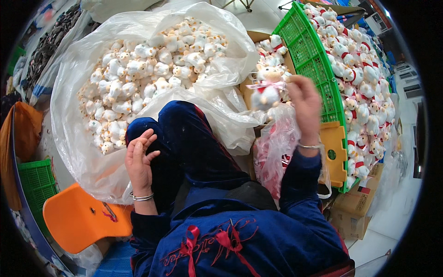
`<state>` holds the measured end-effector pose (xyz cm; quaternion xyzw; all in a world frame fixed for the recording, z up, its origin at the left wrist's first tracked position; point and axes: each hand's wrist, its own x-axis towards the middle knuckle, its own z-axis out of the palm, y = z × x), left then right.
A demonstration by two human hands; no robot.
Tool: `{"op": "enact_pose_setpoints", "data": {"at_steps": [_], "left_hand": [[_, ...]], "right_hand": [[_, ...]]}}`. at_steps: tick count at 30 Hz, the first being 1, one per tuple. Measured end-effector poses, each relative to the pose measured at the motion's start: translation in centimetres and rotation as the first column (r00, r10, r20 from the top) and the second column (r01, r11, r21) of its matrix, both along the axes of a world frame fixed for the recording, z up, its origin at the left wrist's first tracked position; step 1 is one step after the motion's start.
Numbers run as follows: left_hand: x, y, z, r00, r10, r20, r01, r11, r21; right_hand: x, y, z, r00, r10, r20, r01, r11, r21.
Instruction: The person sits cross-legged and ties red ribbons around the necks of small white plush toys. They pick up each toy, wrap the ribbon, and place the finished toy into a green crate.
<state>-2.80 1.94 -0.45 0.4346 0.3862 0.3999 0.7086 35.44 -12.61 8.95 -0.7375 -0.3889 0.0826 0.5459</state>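
While holding a small white-and-tan plush toy (267, 98) above an open carton (257, 36) right of centre, shown with the right hand (306, 104) bent in from the right, fingertips apparently pinched on the toy's right edge, beside the pink ribbon (259, 86) at its neck. Places the toy immediately left of those fingers, long axis running from head at the far end to feet at the near end, roughly across the reach of the fingers. Leaves the exact hold hard to make out through slight blur. Sets the left hand (140, 161) well apart, over the left knee, palm turned up, fingers loosely spread and grasping nothing.

Offers no readable label on the toy. Displays red stitched script on a dark blue top (286, 240), with two red ribbons (191, 231) across it; carries print too small to read on a cardboard box (355, 203) near right.

Continues, just nearer than the carton, with a pink-tinted plastic bag (272, 157); then rightward to a green crate (304, 51) and a heap of red-trimmed toys (367, 87). Spreads far left into a clear plastic sack (69, 138) of white toys (152, 69), and near left to an orange chair (76, 217).
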Motion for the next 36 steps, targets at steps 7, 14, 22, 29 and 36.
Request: {"op": "enact_pose_setpoints", "data": {"at_steps": [7, 14, 22, 29, 36], "left_hand": [[0.6, 0.4, -0.2, 0.998, -0.026, -0.05, 0.025, 1.0, -0.016], [-0.1, 0.5, -1.0, 0.998, 0.063, -0.024, -0.063, 0.998, 0.007], [-1.4, 4.3, -1.9, 0.933, 0.314, -0.177, -0.312, 0.949, 0.037], [-4.1, 12.1, -10.2, 0.883, 0.151, -0.445, -0.241, 0.958, -0.154], [-7.9, 23.4, -24.9, 0.676, -0.023, -0.737, 0.025, 1.0, -0.008]], "right_hand": [[6.6, -6.3, 0.9, 0.966, -0.253, -0.061, 0.26, 0.946, 0.192], [8.3, -4.2, -12.0, 0.996, -0.086, -0.038, 0.075, 0.97, -0.233], [-3.9, 2.2, -13.6, 0.927, 0.3, -0.226, -0.369, 0.838, -0.401], [-7.4, 4.7, -14.6, 0.855, 0.312, -0.414, -0.486, 0.759, -0.433], [-7.7, 9.0, -15.2, 0.878, 0.228, -0.421, -0.419, 0.792, -0.445]]}}
